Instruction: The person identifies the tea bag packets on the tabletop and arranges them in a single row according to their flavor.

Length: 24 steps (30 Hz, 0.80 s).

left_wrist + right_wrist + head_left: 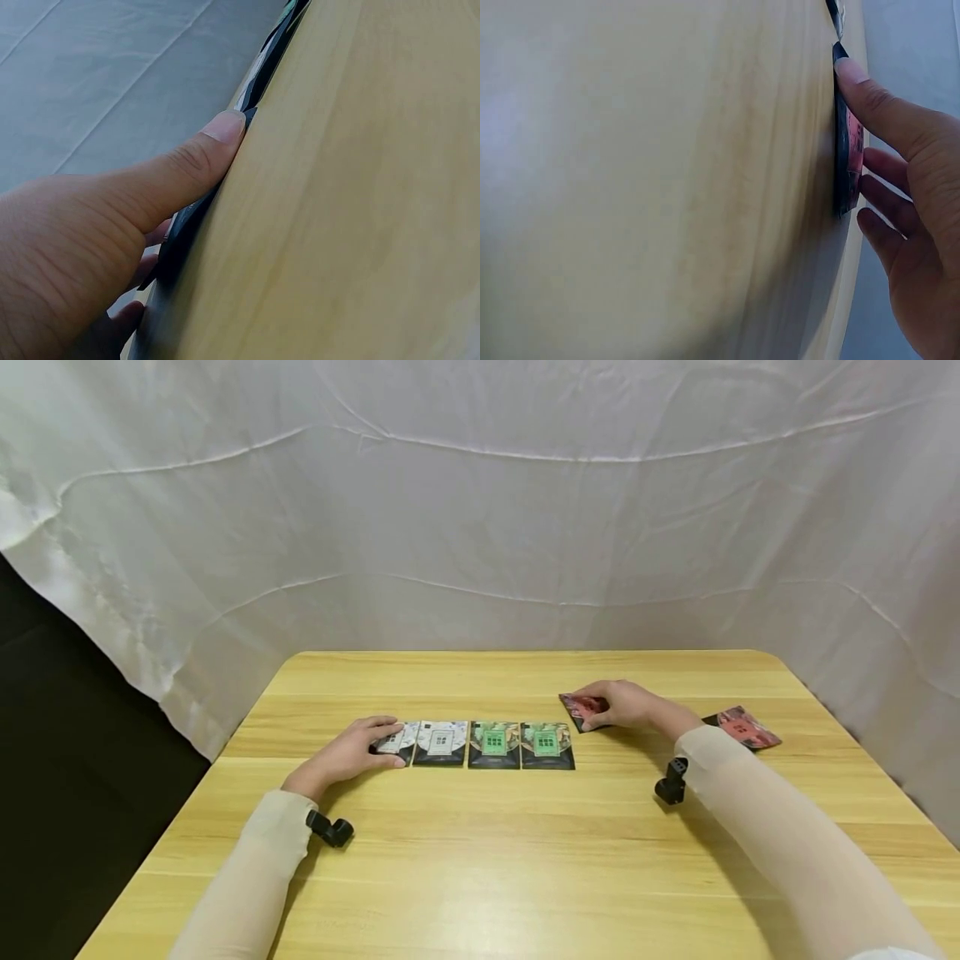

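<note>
Near the left end of a row of flat packets, my left hand (351, 750) holds a white sachet (392, 740) between thumb and fingers, partly covering it. In the left wrist view, the thumb (214, 139) lies along the dark lower edge of that sachet. My right hand (626, 703) holds a red sachet (582, 708) beyond the row's right end; it sits askew to the row. The right wrist view shows the thumb (866, 86) on one corner and the fingers along the far side. Between the hands lie another white sachet (441, 743) and two green sachets (494, 744).
A second red sachet (742, 727) lies tilted on the right, beyond my right forearm. The wooden table (480, 852) ends at a pale hanging curtain (480, 527). A small black camera sits on each wrist.
</note>
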Motion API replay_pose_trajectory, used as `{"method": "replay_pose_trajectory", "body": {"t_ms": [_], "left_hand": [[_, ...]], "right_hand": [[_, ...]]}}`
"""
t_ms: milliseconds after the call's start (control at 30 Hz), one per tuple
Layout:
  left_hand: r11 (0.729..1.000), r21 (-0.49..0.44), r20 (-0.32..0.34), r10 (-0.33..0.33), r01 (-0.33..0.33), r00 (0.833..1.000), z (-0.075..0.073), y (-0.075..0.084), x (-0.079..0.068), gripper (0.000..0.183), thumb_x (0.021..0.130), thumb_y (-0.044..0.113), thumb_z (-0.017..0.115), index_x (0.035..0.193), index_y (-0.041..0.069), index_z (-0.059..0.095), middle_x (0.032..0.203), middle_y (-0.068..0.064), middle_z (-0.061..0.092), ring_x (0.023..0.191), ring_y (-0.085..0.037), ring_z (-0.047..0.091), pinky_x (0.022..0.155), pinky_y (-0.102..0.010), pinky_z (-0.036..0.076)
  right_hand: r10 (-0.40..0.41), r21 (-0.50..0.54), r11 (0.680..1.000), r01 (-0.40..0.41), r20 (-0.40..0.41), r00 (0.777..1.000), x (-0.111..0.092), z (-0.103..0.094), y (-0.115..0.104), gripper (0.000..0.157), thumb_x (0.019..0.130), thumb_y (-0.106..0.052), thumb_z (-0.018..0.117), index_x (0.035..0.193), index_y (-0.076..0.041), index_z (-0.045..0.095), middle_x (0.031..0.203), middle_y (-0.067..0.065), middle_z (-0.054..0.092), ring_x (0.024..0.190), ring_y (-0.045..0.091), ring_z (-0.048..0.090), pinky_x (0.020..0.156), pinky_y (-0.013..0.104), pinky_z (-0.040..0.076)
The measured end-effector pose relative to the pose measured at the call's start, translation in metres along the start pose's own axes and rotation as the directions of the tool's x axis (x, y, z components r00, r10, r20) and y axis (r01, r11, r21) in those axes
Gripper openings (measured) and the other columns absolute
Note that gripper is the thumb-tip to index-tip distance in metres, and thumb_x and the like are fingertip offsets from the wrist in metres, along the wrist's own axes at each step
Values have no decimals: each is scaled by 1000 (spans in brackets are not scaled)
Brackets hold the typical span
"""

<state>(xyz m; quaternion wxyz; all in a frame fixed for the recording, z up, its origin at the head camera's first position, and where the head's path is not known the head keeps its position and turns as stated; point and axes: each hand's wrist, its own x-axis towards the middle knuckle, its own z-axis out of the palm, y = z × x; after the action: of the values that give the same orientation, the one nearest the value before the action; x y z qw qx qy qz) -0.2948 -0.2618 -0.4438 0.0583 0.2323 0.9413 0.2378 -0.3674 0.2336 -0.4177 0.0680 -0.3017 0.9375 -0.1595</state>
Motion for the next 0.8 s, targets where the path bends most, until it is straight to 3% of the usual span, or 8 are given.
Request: {"method": "replay_pose_trajectory", "body": {"t_ms": [300, 800], "left_hand": [[1000, 4, -3, 13, -13, 1000, -1, 2, 0, 82, 86, 55, 68, 148, 8, 44, 153, -17, 35, 140, -42, 27, 112, -60, 24], [1000, -10, 5, 12, -12, 1000, -1, 0, 0, 81, 86, 53, 69, 149, 9, 43, 154, -16, 34, 141, -41, 26, 112, -60, 23]], "right_hand": [[-42, -43, 998, 42, -5, 999, -10, 3, -2, 64, 86, -42, 74, 140, -12, 57, 137, 17, 53, 125, 39, 49, 102, 57, 39], [14, -11, 1000, -15, -30, 999, -22, 11, -7, 69, 86, -46, 73, 141, -9, 55, 134, 17, 51, 121, 36, 49, 101, 55, 40]]}}
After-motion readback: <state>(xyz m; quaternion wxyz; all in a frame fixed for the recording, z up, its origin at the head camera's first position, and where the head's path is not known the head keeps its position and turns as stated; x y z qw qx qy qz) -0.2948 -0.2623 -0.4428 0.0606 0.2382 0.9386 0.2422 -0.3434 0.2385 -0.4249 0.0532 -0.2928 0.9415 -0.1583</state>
